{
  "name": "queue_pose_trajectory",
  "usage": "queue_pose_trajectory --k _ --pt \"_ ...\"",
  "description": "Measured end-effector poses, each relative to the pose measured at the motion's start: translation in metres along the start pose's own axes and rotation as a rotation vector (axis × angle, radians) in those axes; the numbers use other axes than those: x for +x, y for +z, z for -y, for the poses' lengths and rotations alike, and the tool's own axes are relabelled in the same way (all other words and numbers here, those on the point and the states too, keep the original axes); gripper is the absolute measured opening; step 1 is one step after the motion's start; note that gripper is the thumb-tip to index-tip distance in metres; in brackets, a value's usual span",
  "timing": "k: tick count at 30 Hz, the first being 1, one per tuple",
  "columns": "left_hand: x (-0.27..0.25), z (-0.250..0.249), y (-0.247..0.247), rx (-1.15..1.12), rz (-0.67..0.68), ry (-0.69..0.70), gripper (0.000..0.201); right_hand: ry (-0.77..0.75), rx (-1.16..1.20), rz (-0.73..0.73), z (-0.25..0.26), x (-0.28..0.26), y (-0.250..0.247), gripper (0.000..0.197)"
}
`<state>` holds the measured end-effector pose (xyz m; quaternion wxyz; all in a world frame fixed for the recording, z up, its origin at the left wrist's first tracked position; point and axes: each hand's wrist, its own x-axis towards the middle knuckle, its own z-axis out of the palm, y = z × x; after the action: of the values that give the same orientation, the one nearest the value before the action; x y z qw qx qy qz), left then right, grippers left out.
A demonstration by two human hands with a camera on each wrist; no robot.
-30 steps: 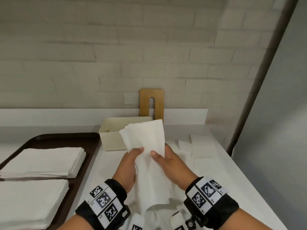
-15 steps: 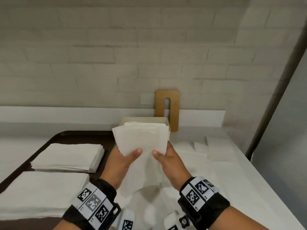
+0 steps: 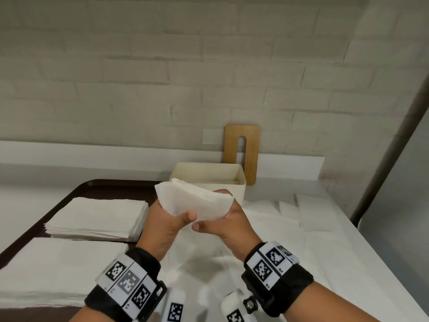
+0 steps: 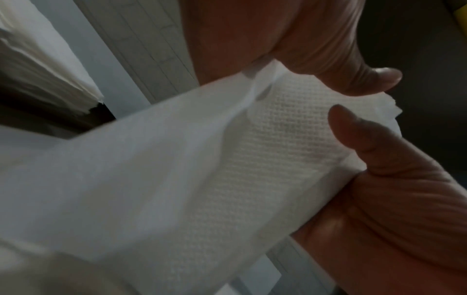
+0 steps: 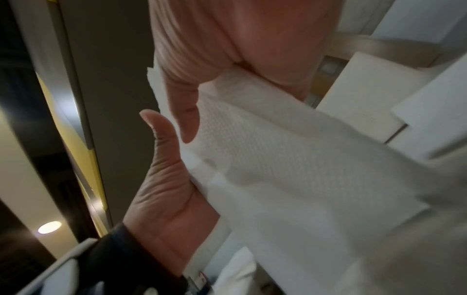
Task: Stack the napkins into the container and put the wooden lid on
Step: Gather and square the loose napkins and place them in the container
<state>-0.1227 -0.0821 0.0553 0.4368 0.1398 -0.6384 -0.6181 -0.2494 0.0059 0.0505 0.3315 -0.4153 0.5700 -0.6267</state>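
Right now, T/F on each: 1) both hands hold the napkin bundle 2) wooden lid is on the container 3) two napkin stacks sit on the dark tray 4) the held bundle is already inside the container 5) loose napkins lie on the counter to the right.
1. Both the left hand and the right hand hold the napkin bundle. True.
2. The wooden lid is on the container. False: it leans upright against the wall behind the open container.
3. Two napkin stacks sit on the dark tray. True.
4. The held bundle is already inside the container. False: it is in the air, in front of the container.
5. Loose napkins lie on the counter to the right. True.
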Motion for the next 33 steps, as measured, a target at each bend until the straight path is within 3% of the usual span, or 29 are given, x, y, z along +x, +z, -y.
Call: queue_pose_trajectory --k 5,8,9,11,12,14,16,20,25,29,33 --pt "-0.012 0.020 -0.006 -0.015 -0.075 -0.059 0.088 0.084 0.054 -0.055 -0.027 -0.005 0.000 0.069" --pt "-0.014 0.024 -0.007 0.023 -0.181 -0.051 0.083 0.077 0.061 -0.083 -0.030 -0.002 0.003 0.033" --pt "-0.013 0.024 -0.006 0.048 -0.227 -0.055 0.073 0.072 0.037 -0.078 -0.026 -0.001 0.004 0.028" --pt "-0.011 0.020 -0.004 0.093 -0.268 -0.064 0.045 0.057 0.009 -0.053 -0.020 0.002 0.008 0.047" --pt "-0.010 0.019 -0.003 0.098 -0.244 -0.052 0.045 0.058 0.023 -0.043 -0.017 0.003 0.010 0.061" --pt "-0.006 0.016 0.000 0.113 -0.180 -0.032 0.068 0.057 0.037 -0.043 -0.012 0.006 0.011 0.075" --pt "-0.003 0.012 0.002 0.113 -0.156 -0.026 0.082 0.042 0.052 -0.065 -0.007 0.009 0.011 0.069" --pt "0.001 0.000 0.000 0.082 -0.136 0.012 0.086 -0.003 0.089 -0.009 0.013 0.015 0.015 0.037" --pt "0.001 0.008 -0.010 0.148 -0.106 -0.043 0.117 0.008 0.095 -0.038 0.003 0.015 0.009 0.064" --pt "-0.010 0.028 -0.020 0.194 0.015 -0.157 0.096 0.116 0.057 -0.004 -0.017 0.005 0.005 0.065" --pt "-0.009 0.022 -0.012 0.172 -0.017 -0.142 0.082 0.065 0.062 -0.020 -0.011 0.006 0.009 0.057"
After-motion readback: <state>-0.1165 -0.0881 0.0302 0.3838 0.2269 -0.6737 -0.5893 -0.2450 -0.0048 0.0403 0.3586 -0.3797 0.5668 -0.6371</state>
